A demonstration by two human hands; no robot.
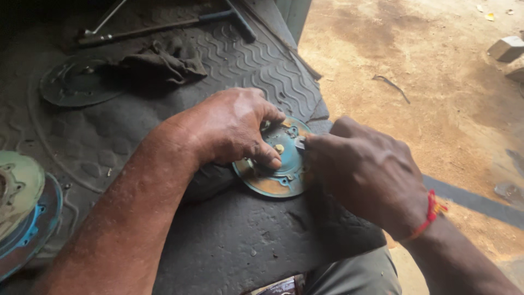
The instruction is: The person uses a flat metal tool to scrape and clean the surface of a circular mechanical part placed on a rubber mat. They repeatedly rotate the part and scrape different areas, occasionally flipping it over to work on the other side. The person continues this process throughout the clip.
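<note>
The left hand point(234, 128) lies over a round teal metal plate point(275, 175), fingers curled and pressed on its face, thumb tip just beside a small brass stud point(279, 148) near the plate's centre; the hand is closed down on the plate, pinning it to the dark rubber mat point(240, 240) beneath. The right hand point(360, 172) is closed narrowly around a small metal tool point(299, 143), whose tip shows just past the fingertips and sits close to the stud; the tool's kind cannot be told, as the hand hides most of it. The plate rests under the left palm and directly ahead of the right fingertips, tilted slightly on the mat's raised edge. Judgement: the work in hand is a fine operation at the plate's centre, and it calls for firm downward pressure from the left hand so the plate does not rotate or slide off the mat edge. The left thumb stands very near the tool tip; a slip could strike it. Beyond the left hand lie a crumpled dark rag point(164, 60), a second dark disc point(76, 82) and a long-handled wrench point(164, 24); stacked green and blue discs point(22, 213) sit outboard of the left forearm.
</note>
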